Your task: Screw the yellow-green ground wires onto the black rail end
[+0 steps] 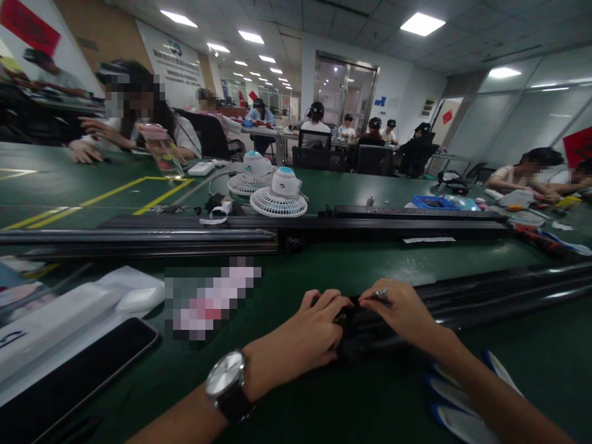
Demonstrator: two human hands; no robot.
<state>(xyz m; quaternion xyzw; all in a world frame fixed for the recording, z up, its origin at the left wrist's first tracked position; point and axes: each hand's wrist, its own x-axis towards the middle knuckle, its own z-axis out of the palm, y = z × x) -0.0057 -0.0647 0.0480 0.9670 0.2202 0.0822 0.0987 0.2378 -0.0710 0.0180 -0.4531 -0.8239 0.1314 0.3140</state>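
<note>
Several long black glossy bars lie across the right side of the green table, their near ends reaching the middle. My left hand, with a watch on its wrist, is closed around the end of the bars, its fingers curled over the top. Close beside it, my right hand wears a ring and pinches with thumb and forefinger at the same end. Whatever sits between those fingertips is too dark and small to make out. White gloves with blue edges lie under my right forearm.
More black bars cross the table ahead. Behind them stand two white fans, a drink bottle and a blue tray. A dark phone-like slab and white boxes lie at left. People sit around the far tables.
</note>
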